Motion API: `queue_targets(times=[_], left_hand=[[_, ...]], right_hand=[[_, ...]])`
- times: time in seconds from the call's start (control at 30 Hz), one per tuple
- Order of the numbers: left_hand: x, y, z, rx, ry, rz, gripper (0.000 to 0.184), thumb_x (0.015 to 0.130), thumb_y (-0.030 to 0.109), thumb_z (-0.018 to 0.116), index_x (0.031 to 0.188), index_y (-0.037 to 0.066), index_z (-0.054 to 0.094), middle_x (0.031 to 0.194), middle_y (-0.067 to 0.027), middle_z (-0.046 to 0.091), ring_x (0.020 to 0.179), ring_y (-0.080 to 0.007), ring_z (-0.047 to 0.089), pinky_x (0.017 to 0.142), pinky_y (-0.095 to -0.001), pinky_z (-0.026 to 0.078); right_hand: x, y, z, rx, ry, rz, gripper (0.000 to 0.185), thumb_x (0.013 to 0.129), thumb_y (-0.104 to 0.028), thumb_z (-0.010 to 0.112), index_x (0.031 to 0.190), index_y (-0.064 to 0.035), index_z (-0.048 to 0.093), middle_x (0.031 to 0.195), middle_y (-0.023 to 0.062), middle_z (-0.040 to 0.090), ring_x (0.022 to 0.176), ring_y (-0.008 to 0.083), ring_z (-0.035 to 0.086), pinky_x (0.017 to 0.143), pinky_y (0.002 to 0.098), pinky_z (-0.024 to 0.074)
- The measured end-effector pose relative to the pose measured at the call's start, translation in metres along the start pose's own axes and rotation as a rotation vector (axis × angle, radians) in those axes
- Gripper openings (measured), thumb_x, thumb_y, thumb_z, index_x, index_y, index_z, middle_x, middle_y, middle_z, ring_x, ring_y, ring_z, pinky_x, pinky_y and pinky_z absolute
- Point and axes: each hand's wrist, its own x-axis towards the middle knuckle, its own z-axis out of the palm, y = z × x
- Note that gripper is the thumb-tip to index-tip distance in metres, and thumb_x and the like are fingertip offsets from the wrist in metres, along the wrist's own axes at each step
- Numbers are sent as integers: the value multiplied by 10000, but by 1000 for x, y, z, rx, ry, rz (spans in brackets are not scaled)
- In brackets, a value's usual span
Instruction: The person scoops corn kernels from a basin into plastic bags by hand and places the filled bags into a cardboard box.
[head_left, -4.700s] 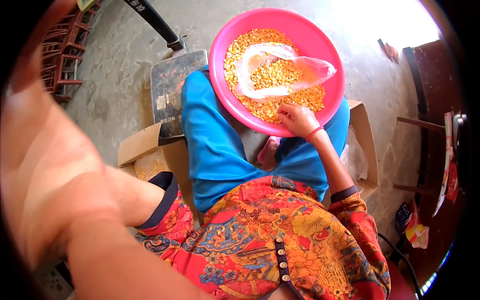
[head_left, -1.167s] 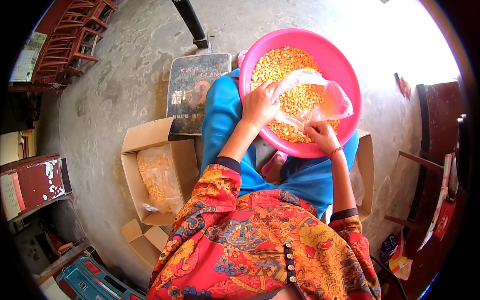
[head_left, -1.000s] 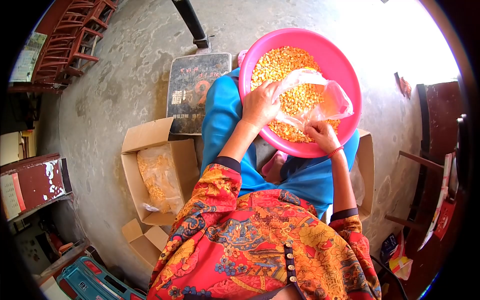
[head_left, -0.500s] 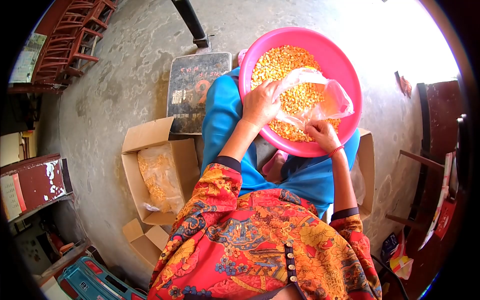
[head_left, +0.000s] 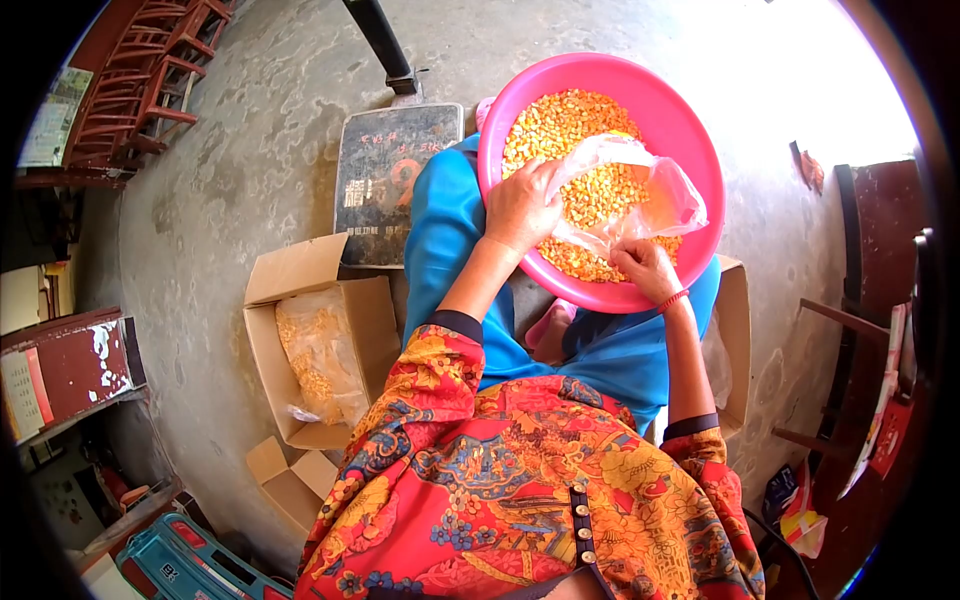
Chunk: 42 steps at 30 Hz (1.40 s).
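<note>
A pink basin (head_left: 697,130) rests on my blue-trousered legs, with yellow corn kernels (head_left: 560,120) inside. On the kernels lies a clear plastic bag (head_left: 680,200) with its mouth spread wide. My left hand (head_left: 522,208) is closed on the bag's left edge, over the basin's left rim. At the lower edge of the bag, my right hand (head_left: 645,268), with a red band at the wrist, pinches the plastic near the basin's front rim. Its fingertips are partly hidden.
A platform scale (head_left: 385,185) stands on the floor left of the basin. An open cardboard box (head_left: 370,320) holds a bag of corn (head_left: 318,350); another box (head_left: 735,340) is by my right leg. Wooden chairs (head_left: 140,90) stand at the upper left, a teal case (head_left: 190,570) at the lower left.
Since the earliest frame, my left hand has come from the left foreground to the bag, and my right hand now grips the bag too. Over the last second almost nothing has moved.
</note>
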Motion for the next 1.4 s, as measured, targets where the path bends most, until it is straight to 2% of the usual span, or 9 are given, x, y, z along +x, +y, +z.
queue_targets(times=[0.33, 0.67, 0.73, 0.93, 1.03, 1.1, 1.23, 1.33, 1.4], left_hand=[[1, 3, 0, 39, -48, -48, 358, 713, 232, 645, 1055, 140, 590, 923, -110, 616, 828, -308, 611, 710, -410, 509], [3, 0, 2, 98, -121, -86, 365, 706, 123, 599, 1070, 141, 598, 900, -121, 634, 785, -325, 625, 682, -435, 506], [5, 4, 0, 78, -128, -128, 348, 713, 68, 567, 1054, 122, 610, 904, -116, 639, 784, -318, 629, 679, -426, 506], [4, -5, 5, 5, -27, -58, 374, 721, 23, 542, 1084, 97, 597, 977, -115, 634, 845, -311, 622, 719, -411, 500], [8, -3, 2, -92, -4, -65, 431, 706, -12, 537, 1124, 87, 572, 993, -130, 632, 896, -321, 608, 759, -404, 492], [11, 0, 0, -226, -17, -157, 467, 710, -48, 518, 1156, 85, 553, 930, -137, 642, 869, -285, 633, 743, -365, 496], [18, -3, 10, -557, 7, -171, 493, 718, -64, 513, 1189, 80, 533, 868, -126, 643, 842, -222, 637, 727, -318, 491], [21, 1, 17, -605, 120, -95, 383, 752, -12, 553, 1131, 40, 569, 853, -114, 638, 826, -171, 624, 731, -293, 487], [22, -9, 20, -517, 175, -44, 320, 763, 19, 577, 1083, 26, 591, 836, -112, 640, 811, -166, 623, 721, -290, 486]], right_hand=[[-3, -4, -5, 18, -20, 1, 211, 820, -181, 589, 831, 20, 649, 636, 72, 574, 598, 124, 535, 554, 283, 430], [-4, -62, -46, 42, 108, -155, 118, 785, -111, 627, 850, -12, 622, 732, 58, 585, 641, 130, 532, 581, 264, 435], [10, -89, -50, -279, 486, -397, 238, 730, -122, 667, 954, -59, 618, 886, 73, 611, 785, 205, 583, 699, 313, 452], [79, -64, -38, -925, 684, -497, 272, 748, -148, 636, 1018, -127, 624, 965, 96, 633, 916, 261, 609, 919, 392, 377], [98, -54, -55, -660, 423, -103, 231, 780, -142, 604, 1008, -118, 630, 908, 100, 659, 815, 261, 634, 880, 380, 422], [106, -40, -73, -329, 467, -236, 208, 830, -184, 572, 1008, -91, 629, 857, 127, 659, 762, 236, 644, 683, 330, 492], [101, -65, -101, -178, 557, -267, 202, 870, -210, 537, 919, -23, 597, 710, 121, 610, 644, 220, 563, 663, 306, 463], [93, -90, -102, -214, 597, -167, 168, 835, -158, 564, 955, -43, 592, 805, 124, 610, 675, 249, 577, 668, 337, 472], [99, -84, -100, -593, 713, -636, 218, 786, -97, 589, 1002, -66, 581, 929, 124, 581, 750, 282, 595, 675, 376, 479]])
